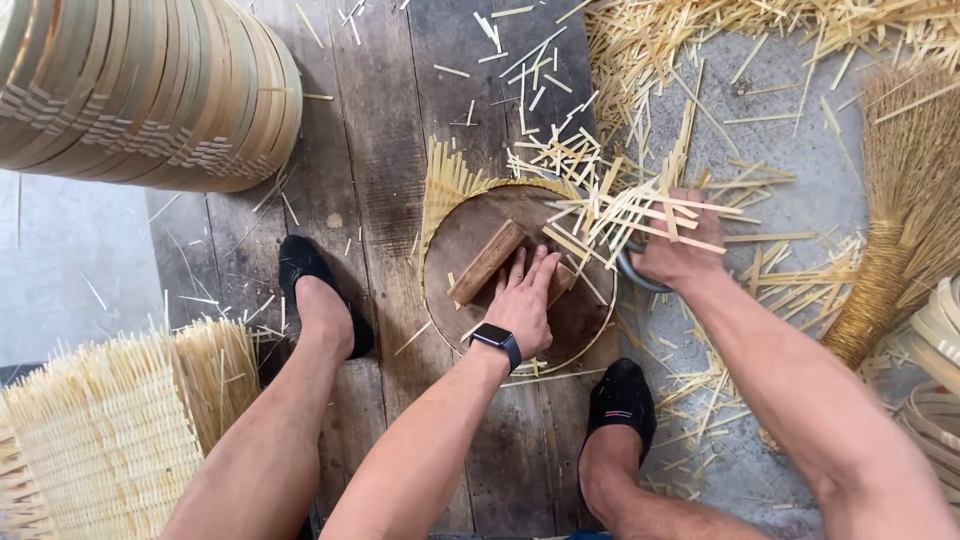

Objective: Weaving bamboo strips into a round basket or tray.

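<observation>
Plank floor; round tray (470,240) holds wooden block (487,262).

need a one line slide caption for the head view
Left hand presses a wooden block on a round board; right hand grips a handle amid bamboo strips.

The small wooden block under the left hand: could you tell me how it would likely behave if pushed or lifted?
The wooden block looks stiff and solid, so it probably won't flex. Its flat faces suggest it would slide on the round board rather than roll. The left hand spans it easily, so it is likely light.
</observation>
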